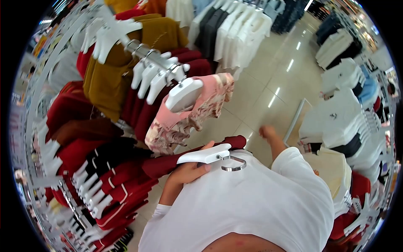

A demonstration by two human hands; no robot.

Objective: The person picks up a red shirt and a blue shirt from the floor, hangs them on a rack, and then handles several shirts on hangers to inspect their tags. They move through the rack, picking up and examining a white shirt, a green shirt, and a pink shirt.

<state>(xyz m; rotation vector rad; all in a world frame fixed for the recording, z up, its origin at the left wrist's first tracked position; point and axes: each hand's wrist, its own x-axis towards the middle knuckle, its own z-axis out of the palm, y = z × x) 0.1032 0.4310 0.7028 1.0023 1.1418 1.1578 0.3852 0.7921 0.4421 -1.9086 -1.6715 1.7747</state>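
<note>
My left hand (pixel 194 170) is wrapped round a white hanger (pixel 203 154) that carries a dark red garment (pixel 161 165). The hanger lies close against my white shirt, with its metal hook (pixel 233 164) pointing toward me. My right hand (pixel 265 132) hangs over the floor to the right, its fingers curled; what it holds, if anything, is too small to tell. In front of me, a pink top with a floral pattern (pixel 170 117) hangs on a white hanger (pixel 183 94) at the near end of a metal rail (pixel 147 52).
Mustard (pixel 103 90) and maroon garments hang along the rail. Red and black clothes (pixel 115 168) fill a lower rack at the left. White shirts (pixel 241 35) hang beyond. Stacked and hung white tops (pixel 331 117) line the right side. A tiled aisle (pixel 268 71) runs between the racks.
</note>
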